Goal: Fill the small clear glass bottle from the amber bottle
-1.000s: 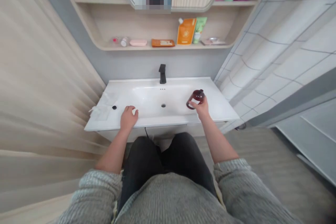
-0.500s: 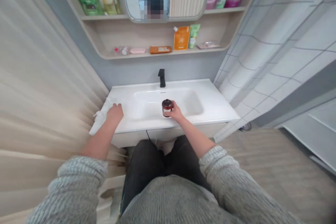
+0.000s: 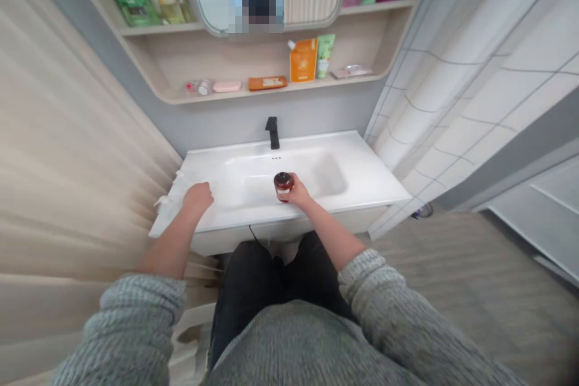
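My right hand [image 3: 298, 191] is wrapped round a reddish-brown bottle [image 3: 283, 186] with a dark top and a pale label. It holds the bottle roughly upright over the front part of the white sink [image 3: 332, 170]. Over the left side of the white countertop, my left hand [image 3: 198, 198] is closed, its fingers curled in. Whatever it may hold is hidden. A crumpled white piece [image 3: 163, 200], perhaps tissue or plastic, lies at the counter's left edge beside that hand.
A black faucet [image 3: 272, 132] rises behind the sink. Above it, a wall shelf [image 3: 212, 96] carries an orange pouch [image 3: 303, 60], a green tube [image 3: 324, 56], an orange packet [image 3: 267, 83] and a pink case [image 3: 227, 86]. A beige curtain [image 3: 81, 132] hangs at the left.
The view has turned slightly, so the shelf and sink sit a little further left. My right hand still grips the bottle, and my left hand stays closed over the counter.
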A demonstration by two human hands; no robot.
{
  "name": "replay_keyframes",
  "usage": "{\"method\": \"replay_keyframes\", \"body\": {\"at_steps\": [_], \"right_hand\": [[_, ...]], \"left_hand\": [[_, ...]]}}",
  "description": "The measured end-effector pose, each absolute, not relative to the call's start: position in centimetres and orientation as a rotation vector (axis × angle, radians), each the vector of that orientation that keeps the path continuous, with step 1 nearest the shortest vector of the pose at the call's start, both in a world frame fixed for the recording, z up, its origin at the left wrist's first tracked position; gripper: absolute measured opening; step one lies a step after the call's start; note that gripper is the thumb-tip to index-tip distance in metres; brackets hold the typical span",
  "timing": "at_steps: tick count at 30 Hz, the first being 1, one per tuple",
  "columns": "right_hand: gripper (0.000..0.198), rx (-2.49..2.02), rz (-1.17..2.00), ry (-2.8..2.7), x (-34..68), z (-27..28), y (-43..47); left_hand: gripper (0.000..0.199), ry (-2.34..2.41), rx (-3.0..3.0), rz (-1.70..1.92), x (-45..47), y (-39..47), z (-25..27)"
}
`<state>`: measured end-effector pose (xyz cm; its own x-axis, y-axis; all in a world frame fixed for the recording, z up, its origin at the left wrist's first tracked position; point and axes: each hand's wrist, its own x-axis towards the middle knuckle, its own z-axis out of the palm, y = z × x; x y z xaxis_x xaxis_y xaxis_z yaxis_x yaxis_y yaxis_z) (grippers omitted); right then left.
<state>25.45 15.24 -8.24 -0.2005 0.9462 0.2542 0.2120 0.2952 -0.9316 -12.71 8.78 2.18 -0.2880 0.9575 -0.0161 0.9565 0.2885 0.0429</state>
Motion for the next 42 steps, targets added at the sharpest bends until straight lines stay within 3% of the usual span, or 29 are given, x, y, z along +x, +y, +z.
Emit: {"method": "replay_keyframes", "body": {"at_steps": [2,7,10,13,21,29,37,42], "right_hand": [[0.083,-1.061,1.021,-1.635,25.4,-8.2,15.1],[0.084,-1.063,1.013,-1.633,25.4,-8.0,14.9],[0.082,-1.071,1.0,-1.618,25.4,-7.9,14.8],[0.08,-1.078,0.997,-1.613,25.3,-7.8,14.7],[0.078,-1.037,1.012,-1.622,25.2,-7.3,14.4],[0.076,-1.055,1.018,-1.634,25.4,-7.0,14.1],[0.078,-1.052,1.028,-1.651,25.5,-7.0,14.2],[0.077,-1.059,1.046,-1.655,25.5,-7.1,14.3]], "left_hand": [[0.011,2.399,1.91,0.213,-10.2,9.4,2.2],[0.03,1.644,1.607,1.142,-0.7,11.6,1.9],[0.041,1.161,1.524,1.364,4.2,12.4,1.8],[0.037,1.054,1.517,1.443,7.0,12.6,1.3],[0.03,1.099,1.428,1.386,8.9,13.1,-0.5],[0.021,1.416,1.801,1.279,7.9,12.9,-0.1],[0.014,1.767,2.312,0.624,8.1,13.0,6.0],[0.033,1.857,2.439,0.323,8.9,13.7,7.3]]}}
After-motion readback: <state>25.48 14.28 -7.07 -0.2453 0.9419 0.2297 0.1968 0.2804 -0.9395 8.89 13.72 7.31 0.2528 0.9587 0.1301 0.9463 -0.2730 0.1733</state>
